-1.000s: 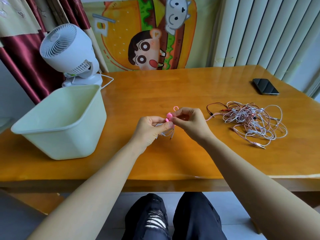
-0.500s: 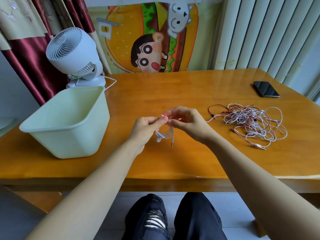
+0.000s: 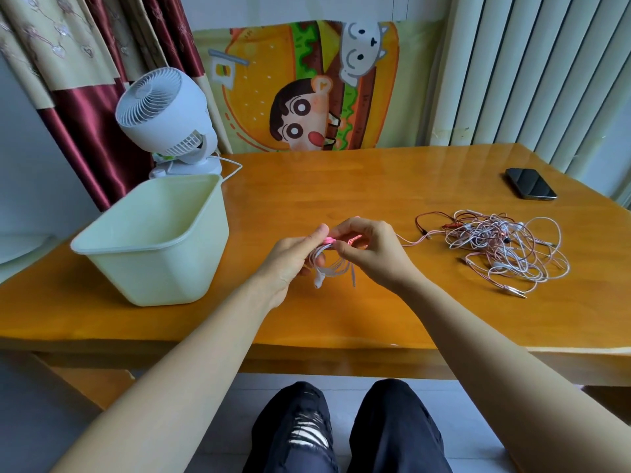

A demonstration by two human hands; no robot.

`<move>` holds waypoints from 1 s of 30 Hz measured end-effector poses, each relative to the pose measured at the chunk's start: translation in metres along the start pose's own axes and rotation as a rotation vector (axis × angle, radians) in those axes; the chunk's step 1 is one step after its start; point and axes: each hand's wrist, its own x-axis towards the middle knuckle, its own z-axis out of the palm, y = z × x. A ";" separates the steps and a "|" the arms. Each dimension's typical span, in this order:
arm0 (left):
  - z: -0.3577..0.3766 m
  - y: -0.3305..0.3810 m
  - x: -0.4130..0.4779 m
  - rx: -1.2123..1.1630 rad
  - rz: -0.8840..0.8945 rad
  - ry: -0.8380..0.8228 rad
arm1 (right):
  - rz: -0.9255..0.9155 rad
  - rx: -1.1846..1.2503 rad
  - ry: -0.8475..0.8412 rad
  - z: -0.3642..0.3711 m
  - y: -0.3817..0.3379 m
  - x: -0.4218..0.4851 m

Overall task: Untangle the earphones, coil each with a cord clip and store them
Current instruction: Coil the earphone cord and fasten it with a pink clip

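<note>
Closest in, two knees in dark ripped trousers (image 3: 297,428) sit below the worktop's (image 3: 341,192) near edge, and both bare forearms reach over that edge toward its middle. The hands meet above the wood, raised off it. The left hand (image 3: 293,257) is turned thumb-up, with its fingers curled round a coiled earphone (image 3: 327,266), a small white bundle. The bundle's loops, an earbud and the plug hang free beneath the fist. The right hand (image 3: 372,254) faces it with knuckles up and fingers bent, and its thumb and forefinger pinch a pink cord clip (image 3: 329,240) at the top of the coil. Most of the clip is hidden between the fingertips, so how far it wraps the cord cannot be told. Something reddish shows inside the right palm, too covered to identify.

A pale green bin (image 3: 153,278) stands open-topped near the worktop's left edge, with bare wood between it and the hands. To the right lies the tangled earphones (image 3: 495,247), a pile of pink, white and dark red cords. One strand trails toward the right hand, and whether it touches is unclear.

Farther back a dark phone (image 3: 531,183) lies near the right edge, and a white fan (image 3: 164,107) stands behind the bin. Between them the far half is open wood up to a cartoon burger cloth (image 3: 307,90).
</note>
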 end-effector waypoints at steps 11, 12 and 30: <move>-0.029 0.018 -0.028 0.224 0.162 0.134 | 0.198 0.307 -0.170 0.016 -0.004 0.003; -0.035 0.020 -0.032 0.272 0.162 0.126 | 0.201 0.328 -0.145 0.018 -0.007 0.007; -0.202 0.043 -0.020 0.446 0.167 0.692 | 0.298 0.417 -0.448 0.140 -0.083 0.086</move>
